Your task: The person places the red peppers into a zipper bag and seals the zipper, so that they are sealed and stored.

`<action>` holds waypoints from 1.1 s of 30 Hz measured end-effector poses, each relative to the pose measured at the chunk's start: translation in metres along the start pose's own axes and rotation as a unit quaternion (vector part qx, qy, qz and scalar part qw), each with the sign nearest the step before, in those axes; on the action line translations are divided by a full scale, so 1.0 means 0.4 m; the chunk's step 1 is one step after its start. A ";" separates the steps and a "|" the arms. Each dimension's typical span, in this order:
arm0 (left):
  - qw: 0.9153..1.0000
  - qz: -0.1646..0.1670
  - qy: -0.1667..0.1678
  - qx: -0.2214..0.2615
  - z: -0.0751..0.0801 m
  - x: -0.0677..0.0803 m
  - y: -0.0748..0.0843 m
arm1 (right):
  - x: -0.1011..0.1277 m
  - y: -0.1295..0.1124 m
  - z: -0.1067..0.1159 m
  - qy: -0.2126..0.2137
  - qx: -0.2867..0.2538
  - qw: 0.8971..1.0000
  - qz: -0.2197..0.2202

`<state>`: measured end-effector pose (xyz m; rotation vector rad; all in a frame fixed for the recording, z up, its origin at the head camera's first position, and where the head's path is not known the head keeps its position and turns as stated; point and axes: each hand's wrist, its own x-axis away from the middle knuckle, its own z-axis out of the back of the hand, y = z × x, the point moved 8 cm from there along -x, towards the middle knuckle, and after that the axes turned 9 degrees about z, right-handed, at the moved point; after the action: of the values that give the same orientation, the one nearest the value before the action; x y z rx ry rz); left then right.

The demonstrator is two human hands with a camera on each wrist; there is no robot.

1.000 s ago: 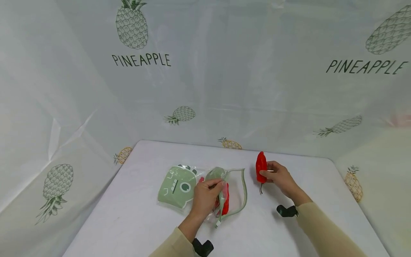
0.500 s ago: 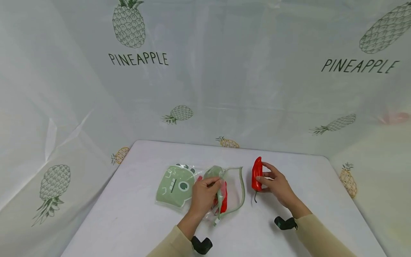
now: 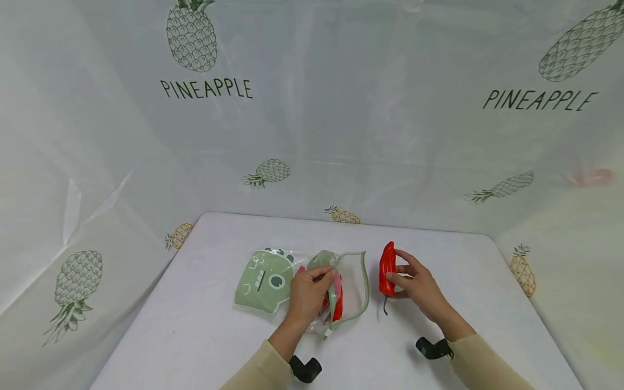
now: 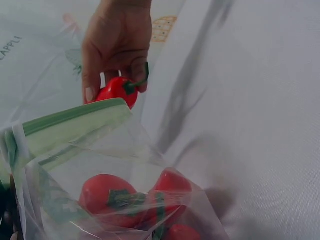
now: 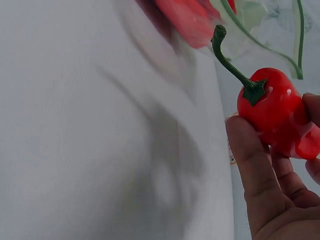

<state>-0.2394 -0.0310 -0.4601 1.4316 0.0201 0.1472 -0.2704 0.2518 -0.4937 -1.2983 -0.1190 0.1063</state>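
A clear zip bag [image 3: 367,281] with green edging and a green cartoon monster print [image 3: 263,281] is on the white table. My left hand [image 3: 306,295] pinches it near its mouth, which gapes toward the right. Several red peppers [image 4: 107,192] with green stems show through the clear plastic. To the right of the mouth, my right hand [image 3: 423,287] holds a long red chili pepper [image 3: 387,268] between thumb and fingers, its stem pointing toward me. In the right wrist view, the curved green stem [image 5: 230,65] of that pepper points up toward the bag.
The white table [image 3: 195,336] backs onto a pale curtain [image 3: 365,135] printed with pineapples. A black wrist camera [image 3: 306,370] sits at the left wrist, and another black camera [image 3: 433,348] at the right wrist.
My right hand has brought the chili pepper nearer to me and slightly left, tilting it a little. The left hand keeps its pinch on the bag; the head view has shifted slightly.
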 end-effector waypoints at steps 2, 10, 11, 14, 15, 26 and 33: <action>1.000 -0.003 0.003 -0.008 0.001 0.000 0.003 | 0.006 -0.003 -0.004 0.000 -0.003 1.000 -0.001; 0.999 -0.028 -0.002 -0.028 0.002 0.000 0.013 | 0.032 -0.031 -0.022 -0.004 -0.005 1.000 -0.002; 0.999 -0.026 -0.003 -0.027 0.002 0.000 0.013 | 0.035 -0.035 -0.024 -0.005 -0.004 1.000 -0.003; 0.999 -0.030 -0.005 -0.024 0.002 0.000 0.016 | 0.044 -0.050 -0.029 -0.007 -0.008 1.000 -0.009; 0.999 -0.031 -0.005 -0.025 0.002 0.000 0.017 | 0.047 -0.054 -0.032 -0.009 -0.009 1.000 -0.012; 1.000 -0.018 -0.017 -0.008 -0.007 0.007 0.017 | 0.076 -0.101 -0.103 -0.062 -0.012 0.998 -0.029; 0.999 -0.040 -0.022 -0.006 -0.014 0.012 0.028 | 0.074 -0.113 -0.157 -0.092 -0.006 0.995 -0.025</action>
<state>-0.2361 -0.0234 -0.4495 1.4185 0.0400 0.0508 -0.2315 0.1844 -0.4658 -1.2953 -0.3087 0.1828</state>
